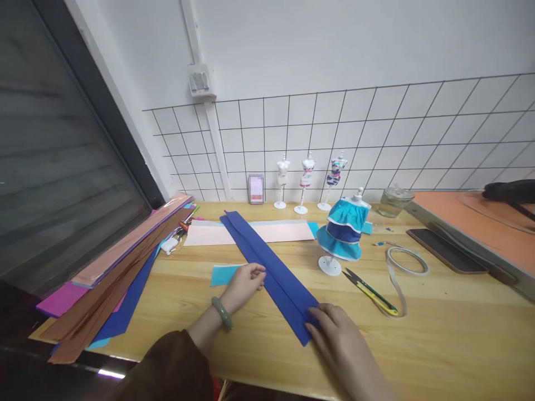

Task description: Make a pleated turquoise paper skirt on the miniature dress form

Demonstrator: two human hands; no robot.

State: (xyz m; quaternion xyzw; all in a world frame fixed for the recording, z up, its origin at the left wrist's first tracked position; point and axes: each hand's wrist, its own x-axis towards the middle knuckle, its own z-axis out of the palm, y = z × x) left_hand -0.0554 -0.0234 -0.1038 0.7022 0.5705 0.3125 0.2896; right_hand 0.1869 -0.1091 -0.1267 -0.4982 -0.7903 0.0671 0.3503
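A long dark blue strip of crepe paper (pixel 271 273), folded lengthwise, lies slantwise across the table. At its near end my right hand (pixel 340 340) has thumb and fingers closed on the paper. My left hand (pixel 246 283) is by the strip's left edge, its fingers curled together; what they hold, if anything, is hidden. A green bangle (pixel 221 313) circles that wrist. Partly behind the left hand lies a small light blue piece of paper (pixel 223 275). Right of the strip stands a small dress form (pixel 330 266) wearing a turquoise and blue ruffled paper dress (pixel 343 228).
Yellow-handled thread snips (pixel 371 292) and a roll of white tape (pixel 407 262) lie at right, near a dark phone (pixel 445 250). A pale pink strip (pixel 288 231) passes beneath the blue one. Folded coloured papers (pixel 121 267) pile up at left. Several dress forms (pixel 307 172) stand behind.
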